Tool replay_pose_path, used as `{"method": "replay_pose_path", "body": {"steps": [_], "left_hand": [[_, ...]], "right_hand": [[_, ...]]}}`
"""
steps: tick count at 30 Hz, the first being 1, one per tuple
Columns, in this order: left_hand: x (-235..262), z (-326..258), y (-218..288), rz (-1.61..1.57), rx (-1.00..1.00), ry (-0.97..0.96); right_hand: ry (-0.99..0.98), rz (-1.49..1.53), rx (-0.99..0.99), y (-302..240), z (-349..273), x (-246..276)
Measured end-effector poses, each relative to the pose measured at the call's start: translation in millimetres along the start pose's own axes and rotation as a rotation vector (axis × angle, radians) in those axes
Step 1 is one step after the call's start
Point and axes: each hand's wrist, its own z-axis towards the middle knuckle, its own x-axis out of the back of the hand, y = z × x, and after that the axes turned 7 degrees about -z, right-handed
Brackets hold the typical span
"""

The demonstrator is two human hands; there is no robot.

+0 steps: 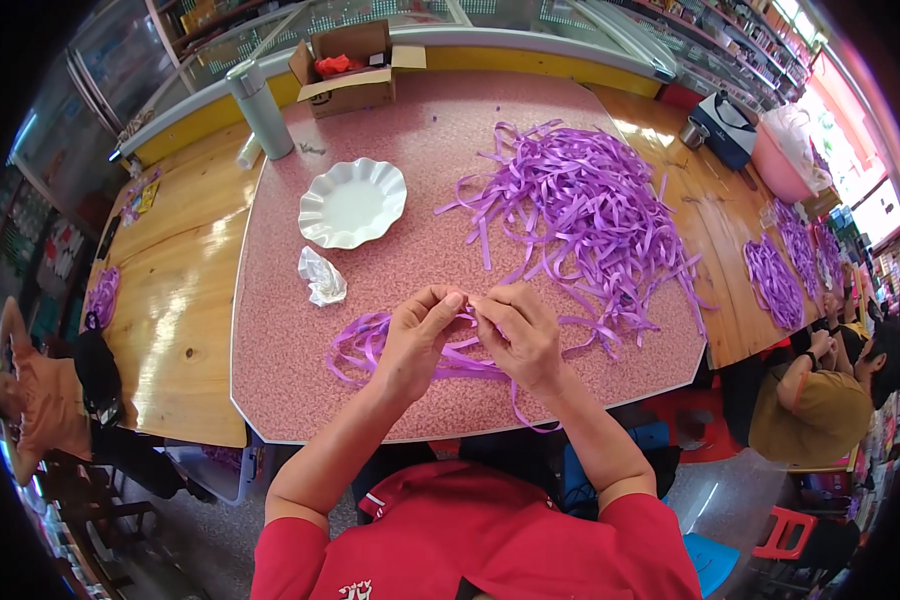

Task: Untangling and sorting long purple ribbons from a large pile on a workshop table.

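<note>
Over the near part of a pink speckled table [290, 400], my left hand [418, 335] and my right hand [518, 330] meet with fingertips almost touching. Both are closed in a pinch on a purple ribbon [467, 312]; the exact spot they grip is mostly hidden by the fingers. Beneath and left of my hands lies a looped bundle of purple ribbons [355, 350], some strands running right under my wrists. A large tangled heap of purple ribbons [590, 215] spreads over the table's right side, beyond my right hand.
A white scalloped bowl [353, 203] stands left of centre, with crumpled clear plastic [322, 277] nearer me. Farther back are a grey-green flask [260, 110] and an open cardboard box [355, 92]. More ribbon bundles [773, 283] lie to the right, near a seated person [810, 410].
</note>
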Motion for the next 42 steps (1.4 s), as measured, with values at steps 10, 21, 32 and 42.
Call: {"method": "replay_pose_path", "body": {"steps": [10,21,32,42], "left_hand": [[-2.6,-3.6,-21.5,0.175,-0.288,0.083],[-4.6,0.7,-24.8,0.321,-0.279,0.05],[-2.7,5.4,-17.1,0.509,-0.188,0.086],[-13.7,8.3,-16.5,0.897,-0.621,0.129]], "right_hand": [[0.007,-0.022,-0.017,-0.5,-1.4,-3.0],[-0.074,0.333,-0.499,-8.4,4.1,3.0],[-0.204,0.43,-0.55,9.3,1.1,-0.7],[-0.214,0.872,-1.035,6.7,1.0,2.9]]}}
